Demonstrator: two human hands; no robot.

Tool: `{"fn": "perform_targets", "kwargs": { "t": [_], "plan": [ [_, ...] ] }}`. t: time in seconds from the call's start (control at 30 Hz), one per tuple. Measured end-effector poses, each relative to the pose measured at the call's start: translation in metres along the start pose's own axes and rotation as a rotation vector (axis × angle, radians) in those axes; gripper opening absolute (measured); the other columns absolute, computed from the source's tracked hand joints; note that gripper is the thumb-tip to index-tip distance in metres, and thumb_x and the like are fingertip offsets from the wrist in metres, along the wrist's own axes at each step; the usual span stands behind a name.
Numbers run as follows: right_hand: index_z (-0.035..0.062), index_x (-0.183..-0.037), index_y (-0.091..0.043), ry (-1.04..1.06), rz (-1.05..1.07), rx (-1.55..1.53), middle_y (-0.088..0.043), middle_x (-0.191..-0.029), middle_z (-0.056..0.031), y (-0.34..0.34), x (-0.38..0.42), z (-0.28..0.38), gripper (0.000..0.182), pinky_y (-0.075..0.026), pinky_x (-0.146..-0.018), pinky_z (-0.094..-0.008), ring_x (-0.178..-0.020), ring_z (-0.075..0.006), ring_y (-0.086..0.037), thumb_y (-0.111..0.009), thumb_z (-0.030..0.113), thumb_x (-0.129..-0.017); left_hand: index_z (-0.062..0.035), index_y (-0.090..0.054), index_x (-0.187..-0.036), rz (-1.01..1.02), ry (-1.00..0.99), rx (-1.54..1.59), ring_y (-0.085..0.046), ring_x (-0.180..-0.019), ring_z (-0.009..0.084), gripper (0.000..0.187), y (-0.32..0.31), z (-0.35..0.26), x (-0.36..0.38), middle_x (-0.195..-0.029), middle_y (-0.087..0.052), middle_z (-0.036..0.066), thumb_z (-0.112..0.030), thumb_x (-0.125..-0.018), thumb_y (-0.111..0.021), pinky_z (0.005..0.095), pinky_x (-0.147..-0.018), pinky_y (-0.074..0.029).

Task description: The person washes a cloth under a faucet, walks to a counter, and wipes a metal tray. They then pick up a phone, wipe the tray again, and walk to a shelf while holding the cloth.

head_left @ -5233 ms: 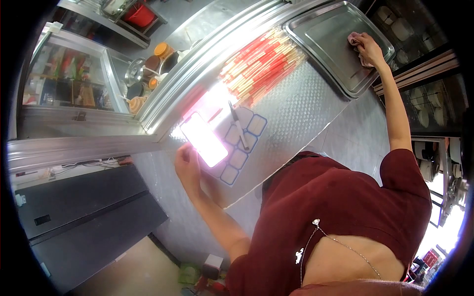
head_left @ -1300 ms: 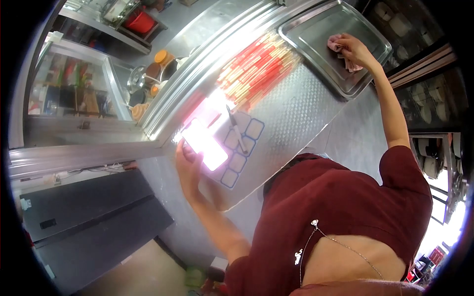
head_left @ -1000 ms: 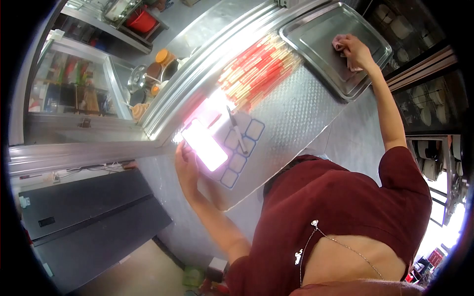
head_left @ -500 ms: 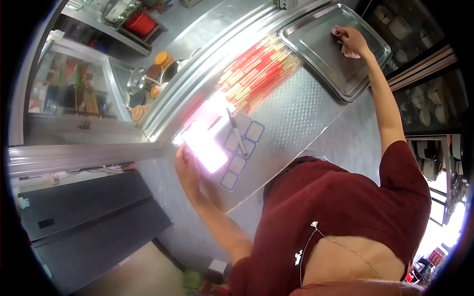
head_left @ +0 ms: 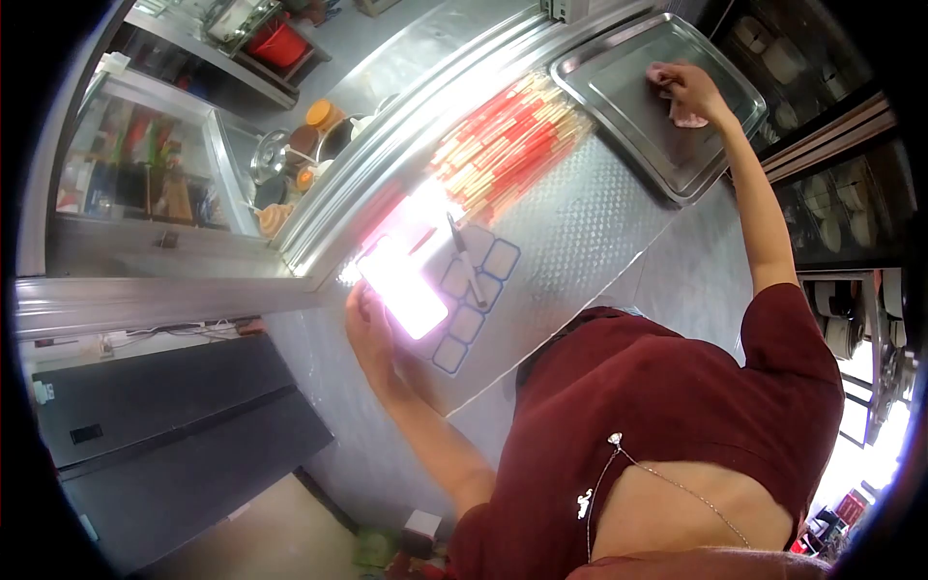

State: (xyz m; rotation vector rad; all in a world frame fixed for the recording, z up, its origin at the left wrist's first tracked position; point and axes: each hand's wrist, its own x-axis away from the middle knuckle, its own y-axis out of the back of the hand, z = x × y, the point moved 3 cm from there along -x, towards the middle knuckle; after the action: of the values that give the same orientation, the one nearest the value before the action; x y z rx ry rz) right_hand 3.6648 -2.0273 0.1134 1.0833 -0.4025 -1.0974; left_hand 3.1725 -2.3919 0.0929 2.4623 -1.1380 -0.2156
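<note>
My right hand [head_left: 694,92] is closed on a pinkish cloth [head_left: 687,116] over the metal tray [head_left: 623,72] at the upper right. At the left part of the counter, my left hand [head_left: 368,324] is at the lower left edge of a bright, glaring white rectangular object [head_left: 406,295]; its fingers are partly lost in the glare, so its grip is unclear. Beside that object a pen [head_left: 466,261] lies over blue-outlined rounded squares [head_left: 467,324]. Many red and pale sticks [head_left: 512,140] lie between the glare and the tray.
A metal window frame [head_left: 387,155] runs along the far side of the counter [head_left: 580,222]. Beyond it are an orange-lidded jar [head_left: 319,114] and a red basin [head_left: 280,43]. Dark cabinet panels [head_left: 184,416] stand at lower left, and shelves with dishes [head_left: 841,208] at right.
My right hand and the cloth have shifted very slightly on the tray. The left hand stays in nearly the same place.
</note>
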Motion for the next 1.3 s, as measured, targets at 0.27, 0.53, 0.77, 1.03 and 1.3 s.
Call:
{"fn": "perform_targets", "kwargs": {
  "t": [0.27,0.53,0.77,1.03,1.3],
  "plan": [
    [0.0142,-0.097,-0.064,-0.086,-0.091,0.242,-0.056,-0.104,-0.0114,-0.019,0.011,0.043,0.026,-0.045,-0.082,-0.0357,-0.097,-0.0309,-0.054,-0.052,0.008,-0.075,0.0014,-0.053,-0.115,-0.033,-0.040,0.001,-0.048,-0.074,0.0081,0.031,-0.001,0.010,-0.004,-0.085,-0.054,0.001,-0.013,-0.087,-0.053,0.0197,-0.068,-0.041],
    [0.0030,-0.098,-0.062,0.151,0.139,-0.104,-0.058,-0.105,-0.0134,-0.029,0.009,0.075,0.028,-0.044,-0.084,-0.0329,-0.098,-0.0291,-0.055,-0.052,0.000,-0.072,0.0010,-0.052,-0.115,-0.025,-0.067,-0.006,-0.048,-0.075,0.0082,0.032,0.001,0.021,-0.006,-0.085,-0.053,0.001,-0.013,-0.087,-0.053,0.0193,-0.068,-0.041],
    [0.0058,-0.102,-0.062,-0.146,-0.099,0.167,-0.060,-0.103,-0.0133,0.013,-0.008,-0.039,0.029,-0.045,-0.081,-0.0357,-0.093,-0.0315,-0.057,-0.050,0.007,-0.076,0.0009,-0.052,-0.115,-0.018,-0.017,0.068,-0.048,-0.075,0.0075,0.032,-0.002,-0.001,0.003,-0.084,-0.052,0.001,-0.012,-0.086,-0.054,0.0191,-0.068,-0.040],
    [0.0131,-0.102,-0.063,-0.039,-0.123,0.140,-0.059,-0.104,-0.0093,-0.028,-0.004,0.020,0.029,-0.045,-0.080,-0.0374,-0.094,-0.0320,-0.056,-0.049,0.011,-0.077,0.0007,-0.054,-0.113,-0.029,-0.024,-0.025,-0.053,-0.079,0.0120,0.030,-0.002,0.012,-0.002,-0.090,-0.056,0.005,-0.012,-0.086,-0.051,0.0230,-0.072,-0.044],
    [0.0116,-0.102,-0.063,0.109,-0.004,0.033,-0.057,-0.108,-0.0082,-0.030,0.005,0.077,0.029,-0.045,-0.083,-0.0356,-0.097,-0.0299,-0.055,-0.050,0.009,-0.076,0.0017,-0.053,-0.115,-0.048,-0.067,0.022,-0.049,-0.076,0.0085,0.031,-0.002,0.014,-0.002,-0.085,-0.053,0.002,-0.012,-0.087,-0.053,0.0197,-0.070,-0.041]
  ]
}}
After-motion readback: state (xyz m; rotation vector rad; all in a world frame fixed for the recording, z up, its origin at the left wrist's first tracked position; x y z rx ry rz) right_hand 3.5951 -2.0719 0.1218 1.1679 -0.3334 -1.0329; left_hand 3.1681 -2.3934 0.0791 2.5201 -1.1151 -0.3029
